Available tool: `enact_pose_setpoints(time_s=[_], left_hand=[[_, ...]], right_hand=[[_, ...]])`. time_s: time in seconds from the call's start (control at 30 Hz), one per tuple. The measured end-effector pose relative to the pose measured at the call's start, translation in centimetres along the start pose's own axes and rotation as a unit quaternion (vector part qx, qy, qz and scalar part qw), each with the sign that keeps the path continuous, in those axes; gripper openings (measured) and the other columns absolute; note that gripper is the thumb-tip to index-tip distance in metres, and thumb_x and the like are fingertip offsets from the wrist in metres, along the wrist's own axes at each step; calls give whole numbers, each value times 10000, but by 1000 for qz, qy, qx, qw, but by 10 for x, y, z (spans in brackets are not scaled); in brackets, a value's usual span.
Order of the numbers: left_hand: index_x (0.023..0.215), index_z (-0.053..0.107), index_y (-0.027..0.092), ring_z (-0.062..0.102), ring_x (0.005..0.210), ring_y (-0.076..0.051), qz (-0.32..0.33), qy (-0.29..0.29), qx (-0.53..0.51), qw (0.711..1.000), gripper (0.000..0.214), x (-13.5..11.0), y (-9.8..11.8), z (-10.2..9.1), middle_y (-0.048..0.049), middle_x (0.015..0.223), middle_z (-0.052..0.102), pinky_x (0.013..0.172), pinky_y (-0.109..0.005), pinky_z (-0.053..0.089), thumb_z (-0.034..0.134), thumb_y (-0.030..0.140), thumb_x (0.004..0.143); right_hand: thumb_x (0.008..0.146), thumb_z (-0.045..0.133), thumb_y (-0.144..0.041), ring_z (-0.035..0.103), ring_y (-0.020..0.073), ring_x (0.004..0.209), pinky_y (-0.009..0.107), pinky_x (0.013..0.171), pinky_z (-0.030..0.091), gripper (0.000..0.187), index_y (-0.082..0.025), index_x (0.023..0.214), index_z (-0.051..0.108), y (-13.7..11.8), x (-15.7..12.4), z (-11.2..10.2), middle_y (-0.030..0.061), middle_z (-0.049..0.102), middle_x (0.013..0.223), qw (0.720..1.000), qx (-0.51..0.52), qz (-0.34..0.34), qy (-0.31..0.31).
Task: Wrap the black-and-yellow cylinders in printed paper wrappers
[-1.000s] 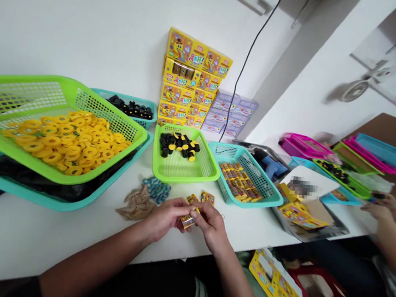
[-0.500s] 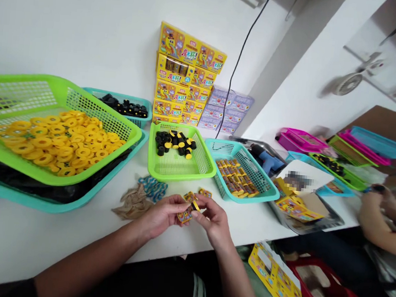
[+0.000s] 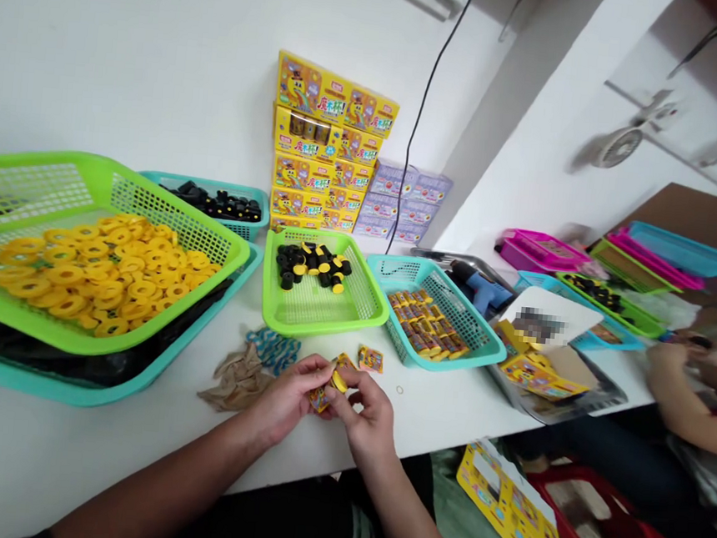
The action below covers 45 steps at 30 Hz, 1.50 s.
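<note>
Both my hands work together just above the white table's front edge. My left hand (image 3: 288, 398) grips a small printed yellow packet (image 3: 320, 399) by its end. My right hand (image 3: 368, 420) pinches a small yellow round piece (image 3: 339, 381) against that packet. A matching packet (image 3: 371, 359) lies loose on the table just beyond my right hand. A thin rubber band (image 3: 399, 390) rests to the right of it. Crumpled brown paper (image 3: 236, 380) and a twisted blue strip (image 3: 272, 350) sit near my left hand.
A lime basket (image 3: 210, 243) holds yellow rings; a green tray (image 3: 322, 320) holds black-and-yellow parts; a teal basket (image 3: 453, 332) holds packets. Stacked boxes (image 3: 325, 145) stand behind. A co-worker's hands (image 3: 669, 367) work at the right, beside a blue glue gun (image 3: 481, 285).
My hands have drawn slightly closer together and left, and the yellow piece now shows more between them. The camera view has shifted a little, moving the table contents left.
</note>
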<state>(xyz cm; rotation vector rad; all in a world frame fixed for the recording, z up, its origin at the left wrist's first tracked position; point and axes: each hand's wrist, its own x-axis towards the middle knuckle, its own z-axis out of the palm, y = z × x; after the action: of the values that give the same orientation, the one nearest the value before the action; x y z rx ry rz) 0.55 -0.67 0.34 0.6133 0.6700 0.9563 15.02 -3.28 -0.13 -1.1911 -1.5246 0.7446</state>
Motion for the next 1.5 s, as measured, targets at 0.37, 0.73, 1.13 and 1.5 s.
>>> enact_pose_setpoints(time_s=[0.37, 0.73, 1.13, 1.5], left_hand=[[747, 552, 174, 566, 514, -118, 67, 122, 125, 982, 418, -5, 4, 4, 11, 644, 601, 446, -210, 369, 725, 553, 725], [875, 683, 100, 609, 562, -120, -151, 57, -30, 986, 182, 5, 21, 36, -50, 708, 676, 531, -217, 457, 649, 278, 865], [913, 656, 95, 632, 582, -129, -127, 27, -96, 987, 166, 29, -11, 42, -64, 766, 690, 461, -203, 479, 545, 216, 932], [970, 658, 130, 674, 659, -151, -117, 40, -85, 989, 126, 26, -9, 33, -59, 854, 721, 616, -267, 543, 562, 191, 917]], right_hand=[[828, 662, -143, 637, 184, 798, 314, 658, 548, 324, -228, 1137, 610, -8, 3, -13, 60, 685, 944, 967, -117, -209, 83], [859, 642, -163, 583, 273, 1076, 471, 882, 527, 492, -194, 1322, 479, -13, -7, -26, 147, 610, 1180, 943, -182, -276, 29], [859, 667, -254, 617, 248, 972, 391, 812, 553, 343, -214, 1194, 602, 11, -14, -30, 112, 644, 1033, 951, -209, -197, 115], [888, 642, -266, 632, 240, 999, 402, 851, 557, 295, -234, 1180, 608, 22, -14, -24, 105, 654, 1039, 967, -129, -172, 134]])
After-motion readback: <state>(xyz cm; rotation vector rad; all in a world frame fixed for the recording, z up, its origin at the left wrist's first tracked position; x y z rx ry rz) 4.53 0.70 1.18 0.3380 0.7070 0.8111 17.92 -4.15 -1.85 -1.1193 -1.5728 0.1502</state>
